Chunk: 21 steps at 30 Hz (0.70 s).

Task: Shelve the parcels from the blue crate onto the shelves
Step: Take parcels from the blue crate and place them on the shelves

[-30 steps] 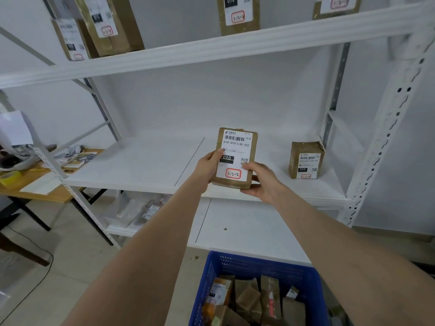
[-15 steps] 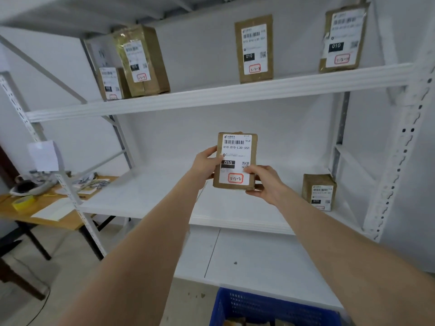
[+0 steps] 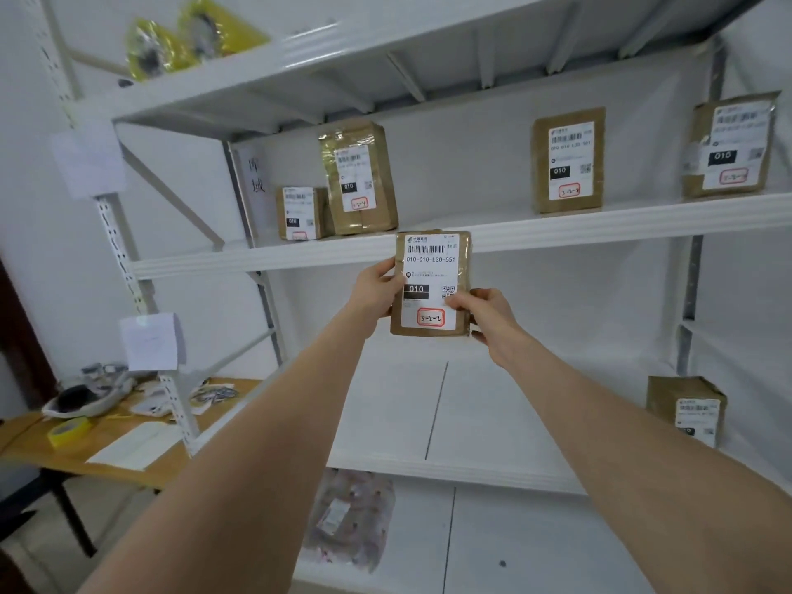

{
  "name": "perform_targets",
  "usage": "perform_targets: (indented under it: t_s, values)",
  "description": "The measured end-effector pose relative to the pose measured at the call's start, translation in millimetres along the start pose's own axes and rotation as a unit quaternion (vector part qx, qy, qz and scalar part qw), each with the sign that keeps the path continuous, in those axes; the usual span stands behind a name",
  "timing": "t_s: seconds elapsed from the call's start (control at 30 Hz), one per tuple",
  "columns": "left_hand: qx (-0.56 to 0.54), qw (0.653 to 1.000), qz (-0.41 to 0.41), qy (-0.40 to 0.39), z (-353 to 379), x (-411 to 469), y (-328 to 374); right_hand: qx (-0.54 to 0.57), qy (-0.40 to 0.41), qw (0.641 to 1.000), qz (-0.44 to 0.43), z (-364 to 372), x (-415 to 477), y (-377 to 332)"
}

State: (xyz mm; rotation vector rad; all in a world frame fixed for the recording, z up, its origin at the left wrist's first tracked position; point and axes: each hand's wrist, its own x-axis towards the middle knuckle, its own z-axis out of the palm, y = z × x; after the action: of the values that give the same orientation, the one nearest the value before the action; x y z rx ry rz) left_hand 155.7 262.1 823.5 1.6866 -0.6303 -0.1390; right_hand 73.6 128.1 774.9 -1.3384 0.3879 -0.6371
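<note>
Both hands grasp one brown parcel (image 3: 430, 285) upright in the air, its label facing the camera, level with the front edge of the upper shelf (image 3: 600, 227). The left hand (image 3: 377, 289) grips its left edge, the right hand (image 3: 480, 310) its lower right corner. On that shelf stand four more parcels: two touching at the left end (image 3: 300, 213) (image 3: 359, 177), one past the middle (image 3: 568, 160), one at the right end (image 3: 730, 145). Another parcel (image 3: 685, 409) stands at the right end of the shelf below (image 3: 385, 422).

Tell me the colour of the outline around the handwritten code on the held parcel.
Red, seen in the head view on the parcel.
</note>
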Motion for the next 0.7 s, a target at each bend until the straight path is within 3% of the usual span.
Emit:
perform_targets:
  t_s: [0.5,0.7]
  values:
    - [-0.045,0.994,0.082,0.052,-163.1,88.2,25.9,-0.007,-0.016,0.99,-0.139,183.7,58.7,-56.3]
    - [-0.033,0.992,0.102,0.069,-211.0,145.9,24.1,0.005,-0.02,0.988,-0.156,242.9,116.0,-60.5]
